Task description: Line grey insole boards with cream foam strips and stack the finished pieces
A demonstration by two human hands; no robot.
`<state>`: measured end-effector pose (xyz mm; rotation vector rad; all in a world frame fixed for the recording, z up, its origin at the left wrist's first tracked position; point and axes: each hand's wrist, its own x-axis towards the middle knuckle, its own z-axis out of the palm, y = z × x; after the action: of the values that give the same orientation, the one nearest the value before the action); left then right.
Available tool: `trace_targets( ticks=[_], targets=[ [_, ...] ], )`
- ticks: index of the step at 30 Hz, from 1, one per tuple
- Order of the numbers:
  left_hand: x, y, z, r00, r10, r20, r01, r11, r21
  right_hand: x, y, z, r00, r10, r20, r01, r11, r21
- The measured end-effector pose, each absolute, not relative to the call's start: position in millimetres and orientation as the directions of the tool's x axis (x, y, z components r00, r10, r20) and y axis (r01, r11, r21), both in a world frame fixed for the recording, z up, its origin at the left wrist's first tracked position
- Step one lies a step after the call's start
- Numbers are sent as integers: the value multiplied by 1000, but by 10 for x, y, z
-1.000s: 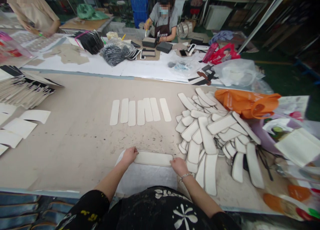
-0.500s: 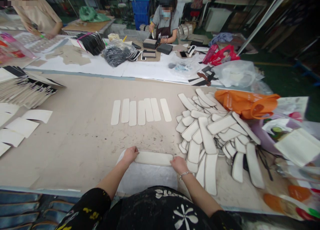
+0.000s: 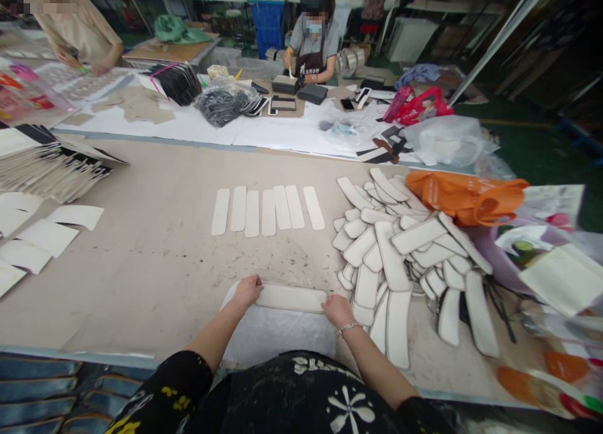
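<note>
A long cream strip with rounded corners (image 3: 291, 298) lies crosswise in front of me, over a white sheet (image 3: 277, 333) at the table's near edge. My left hand (image 3: 249, 291) pinches the strip's left end, and my right hand (image 3: 336, 309), with a bracelet at the wrist, pinches its right end. Beyond it, several thin cream pieces (image 3: 252, 213) lie in a row on the brown table surface (image 3: 155, 252). To the right of my right hand is a large heap of similar padded strips (image 3: 391, 255).
White flaps (image 3: 44, 236) and a fanned stack (image 3: 51, 164) lie on the left. An orange bag (image 3: 466, 195) and a purple basin (image 3: 487, 249) stand at the right. Across the table, a person in an apron (image 3: 313, 44) works; another person (image 3: 82, 32) is at the far left.
The whole view has shifted very slightly to the right. Both hands keep the same pinch on the strip's ends. The person across has moved the hand with the yellow tool a little.
</note>
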<state>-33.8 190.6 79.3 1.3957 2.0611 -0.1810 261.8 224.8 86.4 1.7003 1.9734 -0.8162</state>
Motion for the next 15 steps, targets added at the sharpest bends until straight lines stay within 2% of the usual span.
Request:
trace_targets(
  ticks=[15],
  targets=[
    [-346, 1899, 783, -232, 796, -558, 869, 427, 248, 2621, 2227, 842, -173, 746, -643, 982, 83, -168]
  ],
)
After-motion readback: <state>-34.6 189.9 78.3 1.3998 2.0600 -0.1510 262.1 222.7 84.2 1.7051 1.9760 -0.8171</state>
